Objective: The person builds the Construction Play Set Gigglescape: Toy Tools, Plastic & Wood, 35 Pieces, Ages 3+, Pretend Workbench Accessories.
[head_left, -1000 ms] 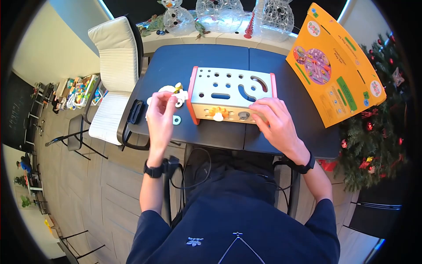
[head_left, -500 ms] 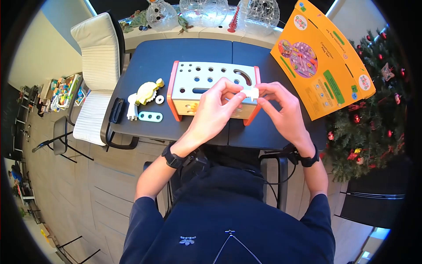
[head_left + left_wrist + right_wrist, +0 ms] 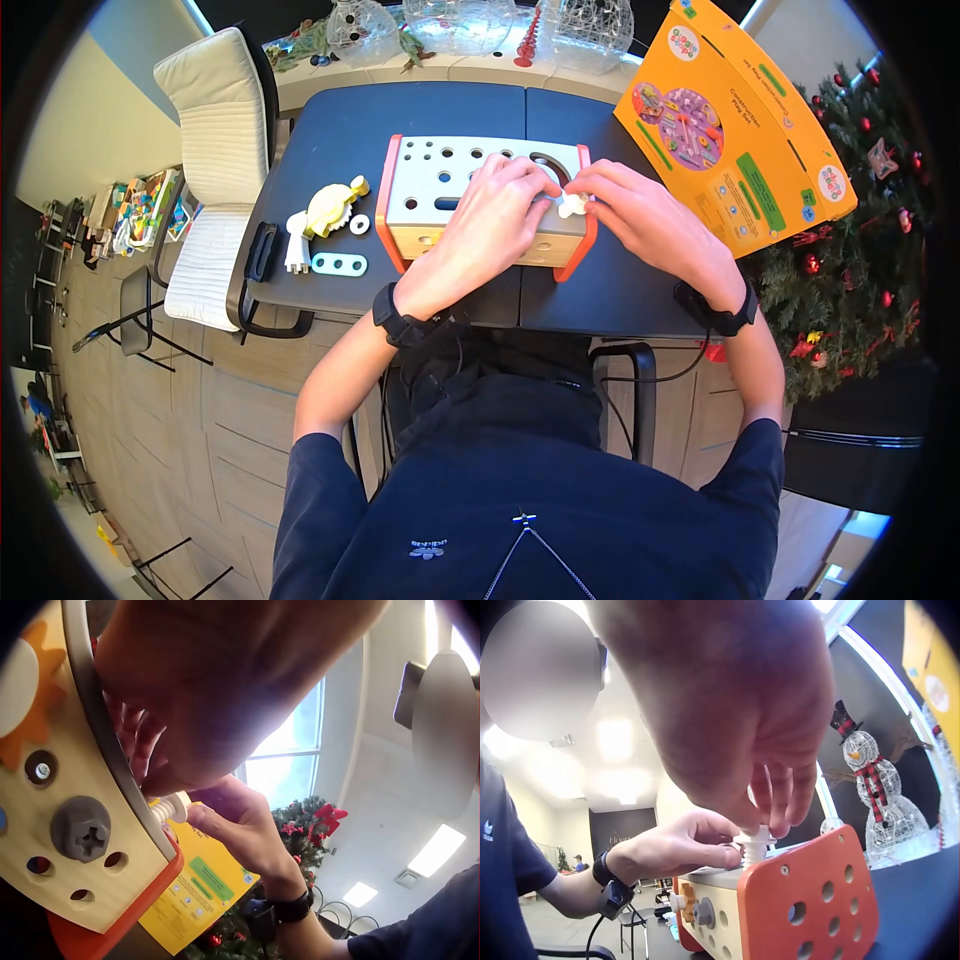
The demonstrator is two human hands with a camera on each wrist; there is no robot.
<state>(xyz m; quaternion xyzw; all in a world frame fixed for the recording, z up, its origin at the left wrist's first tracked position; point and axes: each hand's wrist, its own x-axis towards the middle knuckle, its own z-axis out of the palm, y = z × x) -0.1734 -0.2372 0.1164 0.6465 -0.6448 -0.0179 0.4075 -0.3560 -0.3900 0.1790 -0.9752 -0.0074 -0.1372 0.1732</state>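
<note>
Near-left corner of tabletop (image 3: 420,112): one yellow toothed piece (image 3: 332,210), one white ring (image 3: 359,228), one teal strip (image 3: 326,264), three round holes. Then one wooden box (image 3: 414,180) along the near edge, long axis left-right, two flat red end panels (image 3: 776,900). Left hand (image 3: 478,228): fingers bent beside the screw, can't tell if gripping. One white screw (image 3: 573,207), ridged shank, about upright, head up, shank down at box top by its right end. Right hand (image 3: 655,220): thumb and fingers closed together, pinching the head.
</note>
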